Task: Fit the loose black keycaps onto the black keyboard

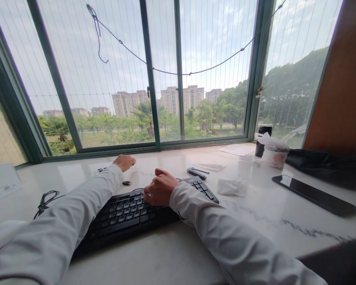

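Note:
A black keyboard (130, 215) lies at a slant on the white marbled counter before me. My left hand (124, 162) reaches past its far edge, closed, with a small dark piece (133, 163) showing at the fingertips. Over the middle of the keys rests my right hand (160, 188), fingers curled down; whatever they grip is hidden beneath them. One loose small black piece (126, 183) lies just behind the keyboard. Several more dark bits (102, 169) lie to the left of my left hand, partly behind the sleeve.
Behind the keyboard's right end lie a dark pocket tool (196, 173) and a thin blue stick (200, 170). Further right are a clear plastic bag (231, 187), a phone (314, 194), a bagged cup (274, 156) and a black bottle (260, 146). A coiled cable (46, 204) sits left.

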`<action>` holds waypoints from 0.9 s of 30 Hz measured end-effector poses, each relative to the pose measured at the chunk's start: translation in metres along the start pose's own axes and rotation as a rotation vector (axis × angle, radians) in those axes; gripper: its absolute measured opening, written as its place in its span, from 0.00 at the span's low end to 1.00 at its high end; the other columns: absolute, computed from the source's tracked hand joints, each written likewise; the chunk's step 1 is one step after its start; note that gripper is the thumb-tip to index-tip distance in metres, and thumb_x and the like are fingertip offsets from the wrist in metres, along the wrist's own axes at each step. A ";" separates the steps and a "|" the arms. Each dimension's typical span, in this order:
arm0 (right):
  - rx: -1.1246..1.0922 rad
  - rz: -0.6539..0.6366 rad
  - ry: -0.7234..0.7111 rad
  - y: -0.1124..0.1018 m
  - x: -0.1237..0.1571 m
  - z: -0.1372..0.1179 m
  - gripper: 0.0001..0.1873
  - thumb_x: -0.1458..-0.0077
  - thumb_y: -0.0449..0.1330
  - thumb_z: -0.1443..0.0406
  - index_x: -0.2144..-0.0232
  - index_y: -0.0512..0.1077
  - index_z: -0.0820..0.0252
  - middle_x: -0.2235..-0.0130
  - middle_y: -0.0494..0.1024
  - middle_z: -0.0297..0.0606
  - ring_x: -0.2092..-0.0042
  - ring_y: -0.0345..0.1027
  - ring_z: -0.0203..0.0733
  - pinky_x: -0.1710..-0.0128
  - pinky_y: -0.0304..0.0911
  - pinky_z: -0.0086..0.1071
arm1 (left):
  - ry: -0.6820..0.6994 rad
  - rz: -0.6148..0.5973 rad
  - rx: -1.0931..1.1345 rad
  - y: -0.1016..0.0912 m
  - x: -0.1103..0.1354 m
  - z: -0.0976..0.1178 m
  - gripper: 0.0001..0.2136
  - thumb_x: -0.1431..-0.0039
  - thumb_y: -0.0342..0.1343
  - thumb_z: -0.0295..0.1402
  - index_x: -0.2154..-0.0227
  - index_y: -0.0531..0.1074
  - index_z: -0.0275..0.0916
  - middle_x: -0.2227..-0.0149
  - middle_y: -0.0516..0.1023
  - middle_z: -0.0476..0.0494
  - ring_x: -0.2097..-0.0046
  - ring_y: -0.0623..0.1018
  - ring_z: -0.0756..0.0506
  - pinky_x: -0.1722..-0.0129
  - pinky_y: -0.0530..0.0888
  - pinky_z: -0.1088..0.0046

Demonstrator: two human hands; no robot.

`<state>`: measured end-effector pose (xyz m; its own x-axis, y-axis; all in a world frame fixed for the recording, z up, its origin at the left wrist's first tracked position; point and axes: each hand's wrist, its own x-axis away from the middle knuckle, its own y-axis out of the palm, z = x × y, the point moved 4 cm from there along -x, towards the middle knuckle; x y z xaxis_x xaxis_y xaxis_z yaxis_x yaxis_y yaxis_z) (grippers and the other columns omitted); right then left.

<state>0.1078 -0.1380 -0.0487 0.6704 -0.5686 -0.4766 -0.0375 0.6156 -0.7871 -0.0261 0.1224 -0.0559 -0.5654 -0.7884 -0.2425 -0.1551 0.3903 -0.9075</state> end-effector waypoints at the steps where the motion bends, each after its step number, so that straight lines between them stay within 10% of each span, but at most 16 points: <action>1: -0.005 0.002 0.000 0.001 0.000 0.000 0.19 0.45 0.47 0.61 0.77 0.76 0.57 0.78 0.77 0.37 0.77 0.65 0.33 0.58 0.50 0.35 | -0.010 0.010 -0.002 -0.005 0.002 0.000 0.12 0.45 0.47 0.34 0.64 0.76 0.44 0.61 0.78 0.39 0.58 0.76 0.39 0.57 0.67 0.63; 13: -0.012 -0.006 0.012 -0.001 0.002 0.001 0.20 0.43 0.47 0.61 0.75 0.77 0.58 0.77 0.78 0.40 0.78 0.64 0.34 0.57 0.48 0.36 | 0.019 0.333 0.307 -0.094 0.110 0.041 0.11 0.49 0.54 0.42 0.64 0.73 0.45 0.64 0.79 0.54 0.62 0.77 0.47 0.63 0.68 0.75; 19: -0.023 -0.012 0.026 0.000 0.002 0.000 0.21 0.42 0.47 0.60 0.76 0.76 0.58 0.78 0.78 0.39 0.78 0.63 0.34 0.57 0.48 0.36 | 0.105 0.451 0.405 -0.108 0.165 0.068 0.11 0.48 0.55 0.43 0.63 0.76 0.48 0.64 0.80 0.55 0.61 0.77 0.48 0.61 0.68 0.75; 27: -0.021 -0.020 0.028 0.000 -0.002 -0.006 0.19 0.43 0.48 0.60 0.77 0.76 0.57 0.78 0.77 0.38 0.78 0.60 0.33 0.59 0.48 0.35 | 0.278 0.517 0.391 -0.114 0.178 0.073 0.10 0.48 0.56 0.39 0.63 0.77 0.48 0.62 0.79 0.53 0.62 0.78 0.50 0.64 0.68 0.78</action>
<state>0.1019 -0.1407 -0.0502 0.6505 -0.5958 -0.4711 -0.0402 0.5924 -0.8047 -0.0497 -0.0974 -0.0206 -0.6824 -0.3769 -0.6264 0.4624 0.4411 -0.7692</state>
